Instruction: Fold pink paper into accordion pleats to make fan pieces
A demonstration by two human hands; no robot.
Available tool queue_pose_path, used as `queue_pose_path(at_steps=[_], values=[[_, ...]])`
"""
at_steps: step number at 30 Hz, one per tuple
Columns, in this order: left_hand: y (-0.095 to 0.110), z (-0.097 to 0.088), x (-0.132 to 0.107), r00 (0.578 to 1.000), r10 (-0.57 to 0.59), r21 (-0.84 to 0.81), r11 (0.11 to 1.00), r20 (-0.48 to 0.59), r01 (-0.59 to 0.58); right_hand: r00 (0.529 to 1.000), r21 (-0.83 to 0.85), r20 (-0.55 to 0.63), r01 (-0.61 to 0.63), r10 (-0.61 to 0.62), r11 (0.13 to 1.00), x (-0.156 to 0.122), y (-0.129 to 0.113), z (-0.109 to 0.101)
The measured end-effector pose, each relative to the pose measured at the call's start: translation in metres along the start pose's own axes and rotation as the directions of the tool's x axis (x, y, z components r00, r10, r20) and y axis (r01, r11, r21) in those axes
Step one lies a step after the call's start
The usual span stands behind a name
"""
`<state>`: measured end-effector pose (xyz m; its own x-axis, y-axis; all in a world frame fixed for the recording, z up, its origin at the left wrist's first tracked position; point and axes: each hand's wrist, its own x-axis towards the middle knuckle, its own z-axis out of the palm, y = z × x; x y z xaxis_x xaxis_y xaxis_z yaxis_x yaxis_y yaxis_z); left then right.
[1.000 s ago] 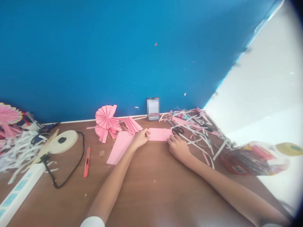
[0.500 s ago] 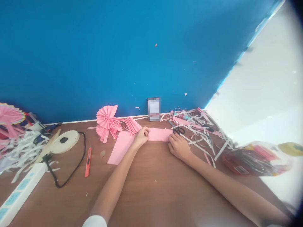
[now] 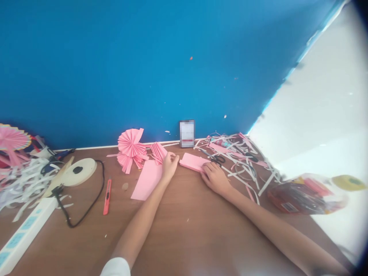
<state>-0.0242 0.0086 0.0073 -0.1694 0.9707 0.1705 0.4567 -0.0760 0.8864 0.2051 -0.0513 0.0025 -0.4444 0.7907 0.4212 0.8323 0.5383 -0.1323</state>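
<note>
My right hand (image 3: pixel 215 177) pinches the right end of a folded pink paper (image 3: pixel 190 161) that lies slanted on the brown table (image 3: pixel 184 230). My left hand (image 3: pixel 169 165) is off that paper, fingers loosely apart, resting at the top edge of a flat pink sheet (image 3: pixel 146 180). Its fingertips are close to a pleated pink piece (image 3: pixel 160 151). Black scissors (image 3: pixel 216 158) lie just beyond my right hand.
Pink paper fans (image 3: pixel 130 145) sit by the blue wall, with a small card (image 3: pixel 186 133) leaning on it. A tape roll (image 3: pixel 79 168), black cable (image 3: pixel 86 209), red utility knife (image 3: pixel 107 191) and power strip (image 3: pixel 20 235) lie left. Paper strips (image 3: pixel 247 161) and a plastic bag (image 3: pixel 304 193) lie right.
My left hand has let go of the folded pink paper and moved slightly left. The paper has turned, its left end now swung away toward the wall, with my right hand still on it.
</note>
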Motion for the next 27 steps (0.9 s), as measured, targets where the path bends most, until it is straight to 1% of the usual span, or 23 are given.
queue_pose_path(at_steps=[1,2,3,5,7,8,10,12,14,16,19,23,25,27], values=[[0.003,0.000,-0.004,0.997,0.032,-0.001,0.999,-0.066,-0.033,1.000,0.006,-0.019,-0.009,0.009,1.000,0.000,0.000,-0.001],[0.005,0.001,-0.009,0.992,0.070,0.013,0.998,-0.108,-0.069,0.999,0.018,-0.040,-0.019,0.020,1.000,-0.001,0.000,-0.001],[0.009,0.002,-0.015,0.988,0.126,0.056,0.991,-0.091,-0.121,0.997,0.037,-0.065,-0.029,0.031,0.999,-0.001,0.000,-0.002],[0.015,0.005,-0.027,0.966,0.259,0.167,0.952,0.008,-0.256,0.991,0.089,-0.122,-0.042,0.053,0.995,-0.002,0.000,-0.004],[0.022,0.010,-0.038,0.916,0.383,0.222,0.889,0.122,-0.401,0.980,0.141,-0.190,-0.035,0.062,0.989,-0.003,-0.001,-0.005],[0.025,0.013,-0.043,0.890,0.425,0.232,0.860,0.166,-0.454,0.973,0.160,-0.225,-0.024,0.060,0.987,-0.004,-0.001,-0.005],[0.029,0.019,-0.050,0.855,0.474,0.245,0.821,0.211,-0.516,0.960,0.192,-0.278,0.015,0.040,0.981,-0.005,-0.003,-0.005],[0.029,0.024,-0.055,0.842,0.495,0.247,0.806,0.215,-0.537,0.956,0.225,-0.293,0.063,0.006,0.972,-0.006,-0.006,-0.004],[0.028,0.026,-0.056,0.839,0.507,0.221,0.811,0.196,-0.542,0.961,0.252,-0.276,0.091,-0.018,0.963,-0.005,-0.009,-0.002],[0.027,0.027,-0.056,0.834,0.523,0.172,0.818,0.178,-0.549,0.965,0.261,-0.260,0.096,-0.026,0.961,-0.003,-0.011,-0.001],[0.027,0.027,-0.054,0.814,0.562,0.105,0.809,0.145,-0.578,0.969,0.264,-0.247,0.096,-0.029,0.960,0.000,-0.012,-0.002],[0.028,0.028,-0.052,0.784,0.615,0.065,0.782,0.083,-0.620,0.982,0.293,-0.179,0.104,-0.052,0.951,0.005,-0.012,-0.006],[0.028,0.028,-0.051,0.781,0.618,0.080,0.777,0.091,-0.625,0.986,0.302,-0.160,0.092,-0.044,0.949,0.006,-0.012,-0.007],[0.028,0.028,-0.051,0.776,0.619,0.114,0.768,0.124,-0.630,0.988,0.299,-0.150,0.077,-0.033,0.951,0.006,-0.011,-0.005]])
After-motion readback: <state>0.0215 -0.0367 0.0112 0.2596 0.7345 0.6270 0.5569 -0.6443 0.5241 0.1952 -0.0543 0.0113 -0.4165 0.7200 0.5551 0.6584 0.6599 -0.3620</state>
